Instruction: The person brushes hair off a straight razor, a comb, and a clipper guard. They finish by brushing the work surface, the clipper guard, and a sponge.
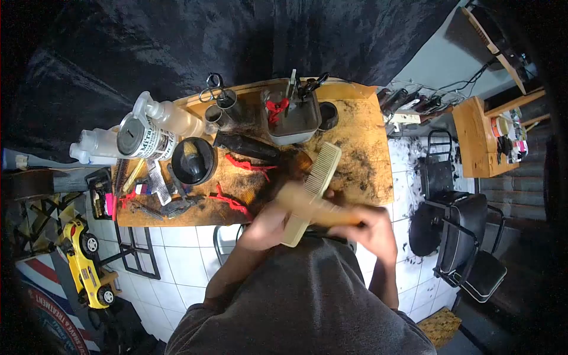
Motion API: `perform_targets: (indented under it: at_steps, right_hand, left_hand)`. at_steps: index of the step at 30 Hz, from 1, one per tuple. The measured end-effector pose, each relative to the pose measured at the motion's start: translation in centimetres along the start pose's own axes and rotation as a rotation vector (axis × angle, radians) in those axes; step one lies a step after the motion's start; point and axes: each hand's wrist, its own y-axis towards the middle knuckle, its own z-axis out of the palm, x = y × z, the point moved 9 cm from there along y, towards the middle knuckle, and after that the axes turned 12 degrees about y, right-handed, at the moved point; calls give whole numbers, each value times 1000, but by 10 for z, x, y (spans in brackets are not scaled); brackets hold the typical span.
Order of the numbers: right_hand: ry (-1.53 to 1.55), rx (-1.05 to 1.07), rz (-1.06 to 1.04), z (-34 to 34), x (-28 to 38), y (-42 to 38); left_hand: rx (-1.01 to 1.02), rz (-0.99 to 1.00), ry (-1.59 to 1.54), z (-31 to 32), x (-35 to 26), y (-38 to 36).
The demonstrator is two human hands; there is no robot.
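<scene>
Two tools cross between the grips, as the left hand (264,229) holds a pale comb (323,168) and the right hand (376,232) grasps a blurry brown tool (335,215) over it, which likely needs a steady comb.

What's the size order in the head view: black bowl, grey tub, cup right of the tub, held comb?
1. Grey tub
2. Black bowl
3. Cup right of the tub
Held comb: unsure, nearer the camera and partly covered.
</scene>
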Motion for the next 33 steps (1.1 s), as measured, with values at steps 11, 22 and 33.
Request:
perform_targets:
  at_steps: [11,22,33]
  right_hand:
    - [191,33,-199,-32,4,3]
    - [129,-511,33,-66,-32,10]
    - [-3,183,-285,-3,18,8]
  left_hand:
    - [-341,-201,-303,-13,-2,8]
    - [-97,-179,-160,-1,1,15]
    - [-320,-260,-187,-17,10,14]
